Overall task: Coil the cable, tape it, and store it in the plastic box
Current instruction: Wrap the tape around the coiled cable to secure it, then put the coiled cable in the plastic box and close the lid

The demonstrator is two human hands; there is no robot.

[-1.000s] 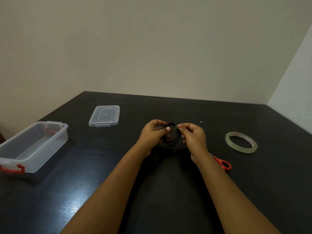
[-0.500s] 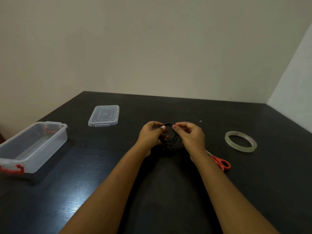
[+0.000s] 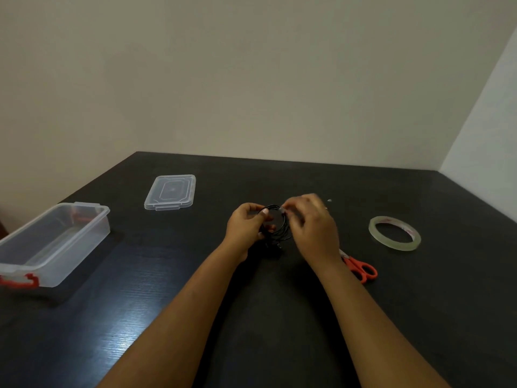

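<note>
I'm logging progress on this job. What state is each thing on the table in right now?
cable: coiled, held in both hands
left hand: gripping the coil
right hand: pinching the coil's top
plastic box: open, empty
lid: off, lying flat
tape roll: lying flat
scissors: lying, partly hidden

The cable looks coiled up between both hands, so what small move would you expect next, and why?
Probably pressing the small clear tape piece at the right hand fingertips down around the coiled cable. The left hand holds the loops together, and the plastic box sits open.
</note>
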